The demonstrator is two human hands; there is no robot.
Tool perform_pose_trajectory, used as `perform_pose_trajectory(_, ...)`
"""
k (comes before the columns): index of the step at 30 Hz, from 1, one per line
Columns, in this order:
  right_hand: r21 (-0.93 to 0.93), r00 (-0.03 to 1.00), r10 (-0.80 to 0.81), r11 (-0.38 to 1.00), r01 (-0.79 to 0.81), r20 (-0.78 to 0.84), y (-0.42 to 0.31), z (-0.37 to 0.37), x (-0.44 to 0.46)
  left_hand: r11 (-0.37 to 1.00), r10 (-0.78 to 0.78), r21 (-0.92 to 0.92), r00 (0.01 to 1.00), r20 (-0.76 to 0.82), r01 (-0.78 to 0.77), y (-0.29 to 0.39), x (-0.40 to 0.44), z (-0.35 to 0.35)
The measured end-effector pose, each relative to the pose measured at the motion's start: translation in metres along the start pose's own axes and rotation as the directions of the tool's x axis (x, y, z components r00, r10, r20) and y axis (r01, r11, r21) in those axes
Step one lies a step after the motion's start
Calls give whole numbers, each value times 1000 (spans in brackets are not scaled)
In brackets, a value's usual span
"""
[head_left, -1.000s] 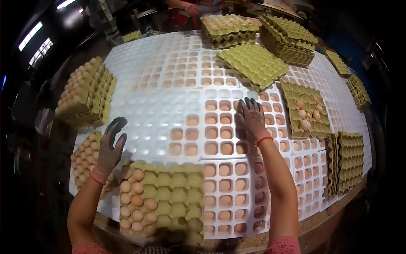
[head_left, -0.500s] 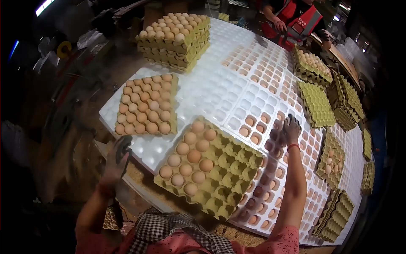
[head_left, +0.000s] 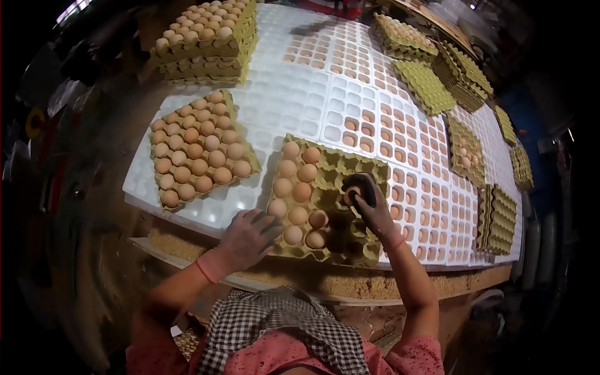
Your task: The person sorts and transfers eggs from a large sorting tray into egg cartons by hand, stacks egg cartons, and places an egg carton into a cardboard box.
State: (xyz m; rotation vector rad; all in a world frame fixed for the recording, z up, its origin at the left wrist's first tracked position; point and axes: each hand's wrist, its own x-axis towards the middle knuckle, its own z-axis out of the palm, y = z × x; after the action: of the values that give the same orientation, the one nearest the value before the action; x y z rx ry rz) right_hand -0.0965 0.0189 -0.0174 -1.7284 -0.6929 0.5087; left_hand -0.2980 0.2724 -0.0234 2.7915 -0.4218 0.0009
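Observation:
A green pulp tray (head_left: 337, 164) lies at the table's front, with brown eggs in its left columns and bare hollows on its right. Over those hollows, my right hand (head_left: 369, 199), in a dark-fingered glove, is closed around a brown egg (head_left: 352, 193). My left hand (head_left: 250, 236), gloved too, rests at the tray's lower left edge with fingers spread and nothing visible in it. Left of this tray sits another tray full of eggs (head_left: 199, 147). White foam trays (head_left: 412, 181) cover the table, many of their cells holding eggs.
Stacked egg trays (head_left: 206, 44) stand at the back left. At the back right are a tray stack with eggs (head_left: 405, 37), a flat green tray (head_left: 426, 86) and piled trays (head_left: 462, 75). More trays (head_left: 497, 219) stand at the right. A person in red (head_left: 331, 6) is across the table.
My right hand has come back from the foam trays to the green tray and now holds an egg. My left hand has moved right, to the tray's edge. The view has shifted.

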Motion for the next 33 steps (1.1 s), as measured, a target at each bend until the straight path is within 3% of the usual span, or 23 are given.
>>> perform_pose_trajectory(1,-313,994,-73,945,93,75,-6,5,-3,999,33,-9,999,2,-33,-2,2,-4)
perform_pose_trajectory(2,-587,979,-111,787,190,168,-12,13,-5,975,-10,-219,985,-170,-28,-3,7,-11)
perform_pose_trajectory(3,-760,971,16,626,176,238,-18,28,-11,904,-92,-424,944,-317,-54,-5,11,-15)
perform_pose_trajectory(4,-881,940,225,455,132,257,-20,42,-13,706,-265,-706,903,-337,-57,-14,19,-12)
perform_pose_trajectory(6,-893,904,367,449,34,219,-8,42,-7,632,-245,-775,939,-239,-32,-27,39,-23)
perform_pose_trajectory(7,-785,931,329,614,-86,156,-12,37,-10,829,-138,-556,940,-311,-62,-24,49,-31)
perform_pose_trajectory(8,-630,950,301,754,-185,80,-15,30,-16,875,-72,-485,993,-94,17,-21,59,-36)
perform_pose_trajectory(10,-13,995,74,997,-75,-60,-2,20,-30,973,176,-147,984,-28,-178,-12,76,-35)
perform_pose_trajectory(11,-234,998,64,971,-57,24,2,14,-36,970,241,-2,966,91,-242,-13,83,-24)
perform_pose_trajectory(12,-443,992,70,896,-15,108,-22,13,-34,945,283,107,938,200,-308,-13,90,-9)
perform_pose_trajectory(13,-723,954,154,685,84,256,-50,24,-33,914,308,193,920,242,-357,-10,93,-2)
perform_pose_trajectory(15,-924,930,-7,108,367,368,15,51,-53,871,334,262,893,303,-415,-3,99,1)
perform_pose_trajectory(16,-939,947,-46,119,322,319,31,71,-61,872,341,243,883,324,-426,0,102,-1)
perform_pose_trajectory(18,-851,928,69,428,303,365,3,54,-48,899,287,202,870,402,-390,2,110,-4)
perform_pose_trajectory(21,-618,947,122,780,93,296,-27,-7,-23,912,255,171,843,474,-373,-4,125,-30)
perform_pose_trajectory(23,-407,994,92,912,-57,66,-1,-64,12,973,176,-222,840,513,-68,-19,142,-52)
perform_pose_trajectory(24,-474,996,7,879,-46,-84,11,-98,36,975,178,-205,844,506,-83,-30,153,-54)
perform_pose_trajectory(26,-483,908,-17,851,-207,-418,25,-157,88,772,96,-588,871,483,241,-54,175,-55)
perform_pose_trajectory(27,-467,852,-40,849,-247,-523,69,-196,118,714,66,-634,872,486,299,-66,189,-58)
perform_pose_trajectory(28,-545,816,-63,773,-325,-575,78,-221,139,724,69,-628,877,476,284,-75,201,-58)
perform_pose_trajectory(30,-562,746,-74,707,-429,-662,101,-257,178,364,10,-866,928,373,344,-91,221,-54)
perform_pose_trajectory(32,-549,711,-25,653,-521,-703,120,-275,204,223,-37,-875,901,433,430,-104,242,-57)
perform_pose_trajectory(33,-578,711,64,533,-618,-700,124,-283,217,147,-88,-867,879,469,477,-102,252,-67)
